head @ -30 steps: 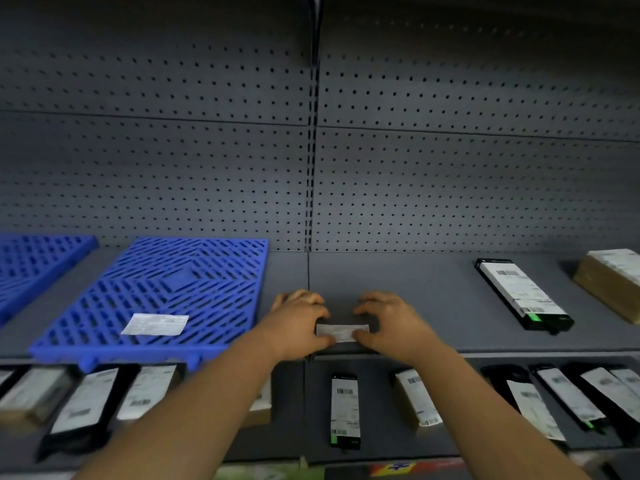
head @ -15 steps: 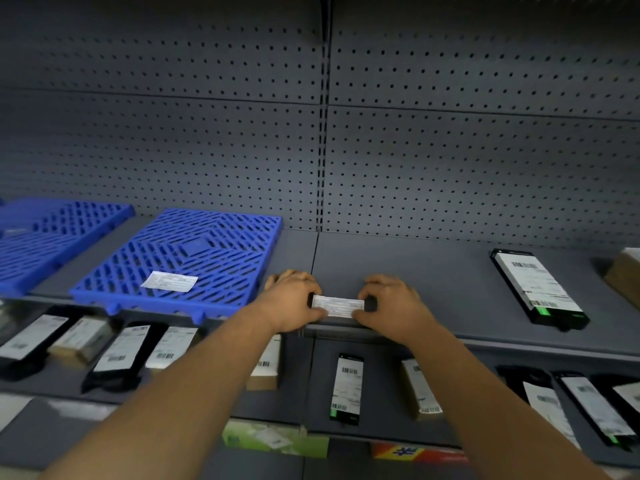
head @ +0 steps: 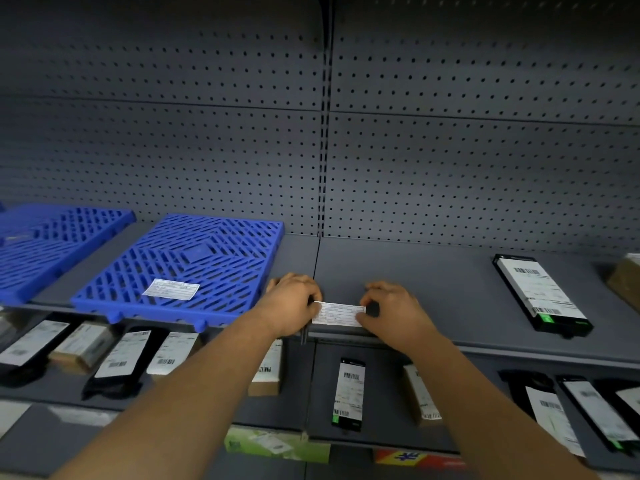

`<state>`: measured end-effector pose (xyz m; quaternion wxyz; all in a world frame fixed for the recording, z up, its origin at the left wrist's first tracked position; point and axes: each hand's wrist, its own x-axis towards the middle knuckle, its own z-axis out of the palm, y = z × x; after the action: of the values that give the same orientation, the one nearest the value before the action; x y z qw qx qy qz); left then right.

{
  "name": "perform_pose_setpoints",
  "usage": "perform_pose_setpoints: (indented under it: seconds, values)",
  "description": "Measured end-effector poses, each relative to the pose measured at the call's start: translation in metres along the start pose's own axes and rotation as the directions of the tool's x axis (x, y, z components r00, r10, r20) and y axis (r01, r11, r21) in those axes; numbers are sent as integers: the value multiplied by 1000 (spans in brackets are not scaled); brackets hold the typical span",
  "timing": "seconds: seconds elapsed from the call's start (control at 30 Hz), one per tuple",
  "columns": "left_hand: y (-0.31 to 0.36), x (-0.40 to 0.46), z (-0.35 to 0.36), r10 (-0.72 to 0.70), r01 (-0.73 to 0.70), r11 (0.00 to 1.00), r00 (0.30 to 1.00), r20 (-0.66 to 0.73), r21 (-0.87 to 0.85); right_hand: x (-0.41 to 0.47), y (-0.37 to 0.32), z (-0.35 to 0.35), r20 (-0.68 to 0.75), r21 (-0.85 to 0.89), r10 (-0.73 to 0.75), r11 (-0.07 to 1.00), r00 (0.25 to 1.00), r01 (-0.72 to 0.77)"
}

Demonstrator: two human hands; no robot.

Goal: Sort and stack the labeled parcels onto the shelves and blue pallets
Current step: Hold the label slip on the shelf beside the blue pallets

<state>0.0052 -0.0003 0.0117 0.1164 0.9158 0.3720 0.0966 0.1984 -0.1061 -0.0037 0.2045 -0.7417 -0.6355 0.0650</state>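
Grey perforated steel filled the upper frame as the backboard [head: 450, 150], matte and dotted with small holes, above a smooth grey upper shelf [head: 433, 289] running across the middle. At centre left a blue pallet [head: 194, 268] of rigid plastic lattice lay on that shelf, a white paper label [head: 171, 289] flat on its open grid; a second blue pallet [head: 52, 244] sat at the far left. At right a long black parcel [head: 543, 296] with a white shipping label rested flat.

At the shelf's front edge, centre frame, the left hand [head: 294, 306] and right hand [head: 391, 313] each pinched one end of a small white slip [head: 338, 314], which lay over a dark, narrow parcel mostly hidden beneath the fingers; whether the slip was stuck down could not be told.

The risk, as I judged it: the parcel sat close to the lip, so a careless release could tip it onto the lower shelf [head: 381, 393] of packed parcels. Thin paper could also crease or slip through the pallet's gaps.
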Motion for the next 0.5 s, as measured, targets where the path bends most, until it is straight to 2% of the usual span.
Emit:
perform_pose_setpoints:
  seconds: [0.2, 0.5]
  values:
    - [-2, -1, 0, 5, -6, 999, 999, -38, -35, 1, 1, 3, -30, 82, 21, 996, 999, -19]
    - [-3, -9, 3, 28, -28, 998, 1000, 10, 58, 1, -1, 2, -53, 31, 16, 999, 998, -14]
